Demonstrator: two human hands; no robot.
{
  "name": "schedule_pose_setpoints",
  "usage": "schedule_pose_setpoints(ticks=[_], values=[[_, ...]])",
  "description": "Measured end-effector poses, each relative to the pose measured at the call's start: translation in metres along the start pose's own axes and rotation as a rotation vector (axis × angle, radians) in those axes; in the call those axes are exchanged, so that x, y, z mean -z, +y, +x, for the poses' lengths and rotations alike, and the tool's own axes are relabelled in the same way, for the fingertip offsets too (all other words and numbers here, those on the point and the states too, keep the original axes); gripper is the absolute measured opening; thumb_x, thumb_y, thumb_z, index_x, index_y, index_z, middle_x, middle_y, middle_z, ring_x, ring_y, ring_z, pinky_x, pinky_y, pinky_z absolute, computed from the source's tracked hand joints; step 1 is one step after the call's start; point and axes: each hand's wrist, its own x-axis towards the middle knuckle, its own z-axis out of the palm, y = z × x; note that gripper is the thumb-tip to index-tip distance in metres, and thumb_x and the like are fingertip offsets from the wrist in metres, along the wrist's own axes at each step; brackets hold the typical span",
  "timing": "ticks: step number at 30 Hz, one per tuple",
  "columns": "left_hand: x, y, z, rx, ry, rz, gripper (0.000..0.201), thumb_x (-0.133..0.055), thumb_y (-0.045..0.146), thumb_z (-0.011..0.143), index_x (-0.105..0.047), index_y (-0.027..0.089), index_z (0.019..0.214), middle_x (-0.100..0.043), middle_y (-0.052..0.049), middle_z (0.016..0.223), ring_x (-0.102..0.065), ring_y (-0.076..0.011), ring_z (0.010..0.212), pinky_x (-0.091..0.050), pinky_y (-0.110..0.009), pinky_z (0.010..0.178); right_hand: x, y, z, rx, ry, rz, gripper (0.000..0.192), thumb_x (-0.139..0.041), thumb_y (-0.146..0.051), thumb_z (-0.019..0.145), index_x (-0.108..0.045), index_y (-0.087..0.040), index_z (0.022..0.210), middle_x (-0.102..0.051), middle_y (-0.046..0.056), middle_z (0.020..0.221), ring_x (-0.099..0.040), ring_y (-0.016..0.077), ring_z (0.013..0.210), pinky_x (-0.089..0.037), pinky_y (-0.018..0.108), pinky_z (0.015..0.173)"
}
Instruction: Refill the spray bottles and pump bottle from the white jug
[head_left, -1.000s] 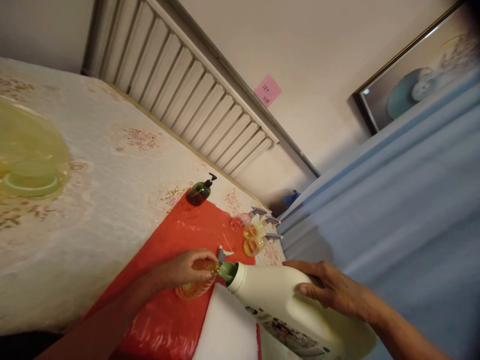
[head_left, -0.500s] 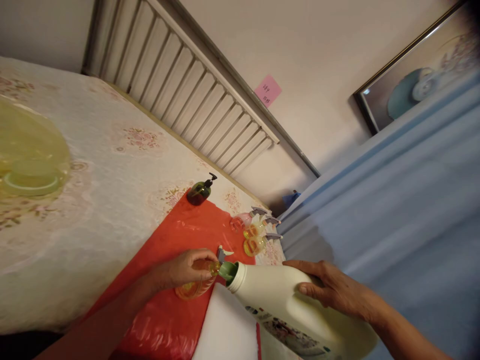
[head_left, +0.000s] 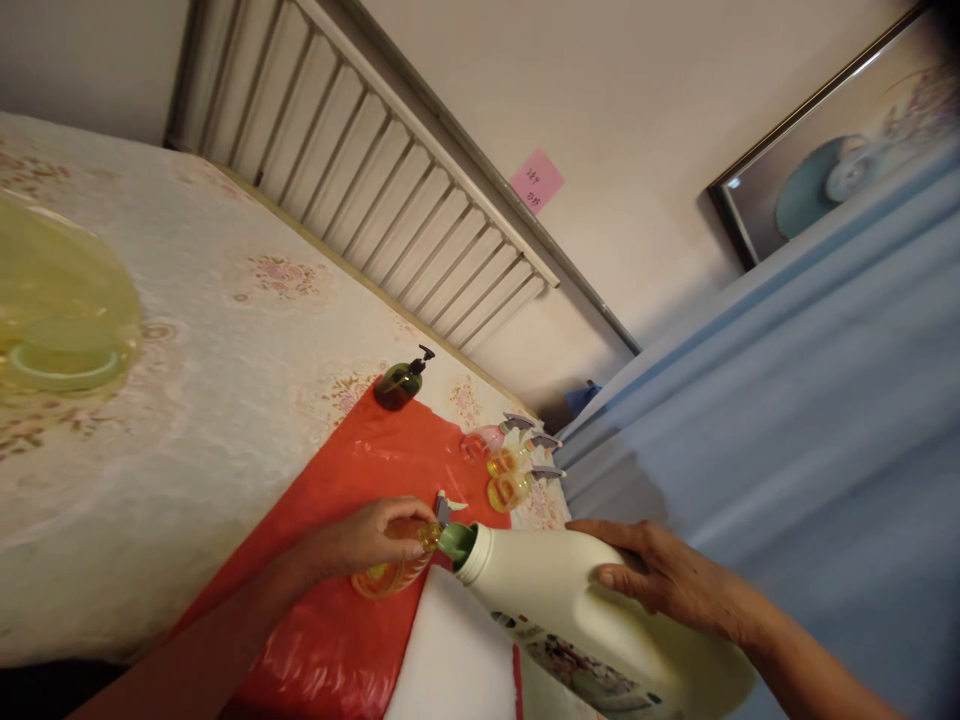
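Observation:
My left hand [head_left: 386, 535] is closed round the neck of a clear amber bottle [head_left: 382, 580], which stands on a red plastic sheet [head_left: 315, 630]. Tilted over toward it is a large cream detergent jug [head_left: 555, 580], gripped by my right hand [head_left: 660, 580]. The jug's green spout [head_left: 456, 542] meets the bottle's mouth; whether liquid flows there I cannot tell. Just behind the bottle's mouth a grey spray trigger head [head_left: 444, 505] shows. Under the jug's neck lies a white block [head_left: 450, 650].
Spray bottles, one pink [head_left: 478, 445] and two yellow [head_left: 510, 490], stand at the sheet's far edge. A dark green pump bottle [head_left: 399, 385] is at its corner. A yellow translucent basin [head_left: 67, 290] sits left on the flowered tablecloth [head_left: 202, 390]. A radiator [head_left: 375, 170] and blue curtain [head_left: 787, 400] border the table.

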Motion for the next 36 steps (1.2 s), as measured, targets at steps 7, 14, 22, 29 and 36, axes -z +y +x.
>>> schedule_pose_setpoints(ticks=[7, 14, 22, 29, 36], values=[[-0.0001, 0.0012, -0.0004, -0.008, 0.003, -0.020, 0.027, -0.064, 0.030, 0.075, -0.067, 0.024, 0.102, -0.072, 0.001, 0.099, -0.065, -0.0228, 0.095, -0.051, -0.031, 0.084, -0.0006, -0.0001, -0.0002, -0.003, -0.001, 0.009, 0.052, -0.050, -0.054, 0.094, -0.056, -0.022, 0.136, -0.071, 0.005, 0.104, -0.062, 0.0180, 0.081, -0.048, 0.022, 0.064], [0.0000, 0.0057, -0.0022, -0.019, 0.021, 0.004, 0.027, -0.064, 0.028, 0.075, -0.067, 0.023, 0.101, -0.071, 0.000, 0.099, -0.064, -0.0241, 0.096, -0.050, -0.033, 0.084, 0.0003, -0.0012, -0.0003, -0.005, -0.001, 0.006, 0.050, -0.051, -0.051, 0.095, -0.056, -0.023, 0.136, -0.072, 0.004, 0.104, -0.060, 0.0148, 0.074, -0.046, 0.020, 0.060], [0.0000, 0.0018, -0.0019, -0.030, 0.011, -0.006, 0.027, -0.063, 0.026, 0.076, -0.066, 0.022, 0.103, -0.070, -0.001, 0.101, -0.064, -0.0232, 0.097, -0.051, -0.032, 0.085, 0.0001, -0.0017, -0.0009, -0.004, -0.006, 0.008, 0.050, -0.050, -0.052, 0.095, -0.056, -0.022, 0.135, -0.071, 0.004, 0.103, -0.059, 0.0143, 0.074, -0.046, 0.020, 0.059], [-0.0003, -0.0001, -0.0007, -0.030, 0.017, -0.008, 0.027, -0.063, 0.027, 0.075, -0.067, 0.022, 0.101, -0.069, 0.000, 0.098, -0.064, -0.0230, 0.095, -0.050, -0.031, 0.084, 0.0000, -0.0011, -0.0004, -0.005, -0.002, 0.009, 0.052, -0.050, -0.052, 0.095, -0.055, -0.021, 0.136, -0.072, 0.005, 0.105, -0.061, 0.0163, 0.078, -0.048, 0.021, 0.062], [-0.0005, -0.0009, -0.0004, -0.034, 0.017, -0.019, 0.029, -0.064, 0.028, 0.075, -0.066, 0.021, 0.103, -0.070, -0.001, 0.100, -0.064, -0.0229, 0.096, -0.051, -0.031, 0.084, 0.0005, 0.0002, 0.0001, -0.009, -0.010, 0.000, 0.050, -0.051, -0.051, 0.095, -0.055, -0.024, 0.137, -0.072, 0.003, 0.103, -0.060, 0.0148, 0.075, -0.047, 0.020, 0.060]])
